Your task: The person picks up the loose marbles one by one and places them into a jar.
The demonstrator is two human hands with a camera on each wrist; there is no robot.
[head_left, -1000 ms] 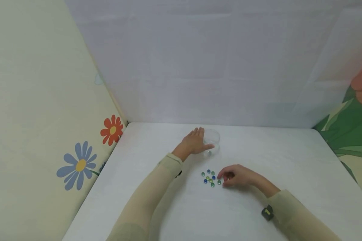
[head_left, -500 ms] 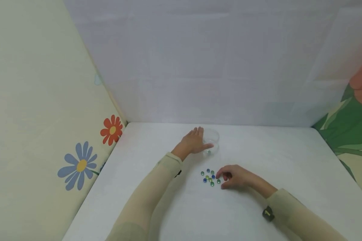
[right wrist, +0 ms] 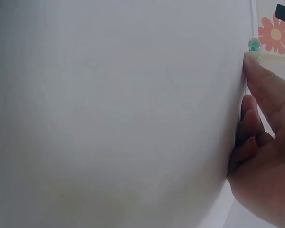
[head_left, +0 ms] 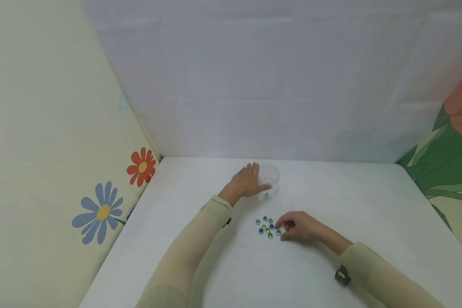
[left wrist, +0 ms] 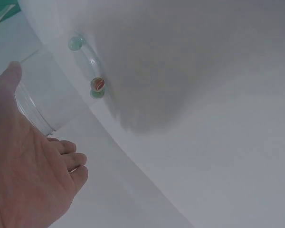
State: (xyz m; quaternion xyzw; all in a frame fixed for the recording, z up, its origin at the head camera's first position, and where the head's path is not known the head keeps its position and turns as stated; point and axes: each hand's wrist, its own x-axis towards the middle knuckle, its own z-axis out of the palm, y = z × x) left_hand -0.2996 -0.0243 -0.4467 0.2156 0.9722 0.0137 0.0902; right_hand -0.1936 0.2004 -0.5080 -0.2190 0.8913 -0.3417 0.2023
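A clear jar (head_left: 275,176) stands at the back middle of the table. My left hand (head_left: 246,181) rests against its left and front sides, fingers straight, thumb stretched across it. Inside the jar, the left wrist view shows a green marble (left wrist: 75,43) and a red-and-white striped marble (left wrist: 98,84) at the bottom. Nearer me lies a loose cluster of blue, green and yellow marbles (head_left: 268,230). My right hand (head_left: 298,226) is low at the cluster's right edge, index finger and thumb apart, beside one green marble (head_left: 279,232). Its other fingers are bent under.
The white table (head_left: 223,269) meets a white backdrop (head_left: 273,94) just behind the jar. A flower-patterned wall (head_left: 54,141) runs along the left, and another floral panel (head_left: 454,171) borders the right. A dark wrist device (head_left: 342,275) sits at the right cuff.
My right thumb has shifted slightly left toward the nearest green marble. My left hand and the jar stay in place. The view has drifted a little.
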